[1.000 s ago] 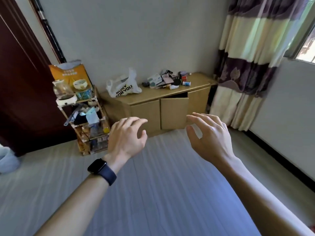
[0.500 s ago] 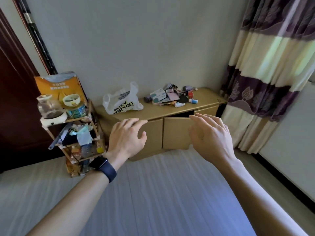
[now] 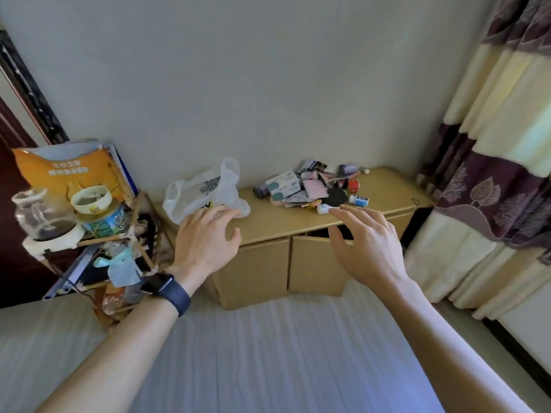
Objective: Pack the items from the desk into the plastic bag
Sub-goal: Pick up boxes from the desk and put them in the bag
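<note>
Hovering left hand [image 3: 205, 242] and right hand [image 3: 368, 248] over the table [image 3: 387, 186], fingers [image 3: 219, 211] loose and empty, probably best grabbing that flimsy, featherlight plastic bag [image 3: 195, 193] by its handle loop.

Counter [image 3: 387, 189]: tan. Plastic bag [image 3: 205, 192]: translucent white, black lettering (a bit of yellow low down). Curtain [image 3: 489, 186]: cream and purple bands, pale leaf motif. Bed sheet [image 3: 268, 353]: light grey, fine stripes. Watch strap [image 3: 177, 298]: navy. Pack [image 3: 59, 171]: orange, white print.

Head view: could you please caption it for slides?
Left hand reaches toward the plastic bag, right hand toward clutter on the desk.
</note>
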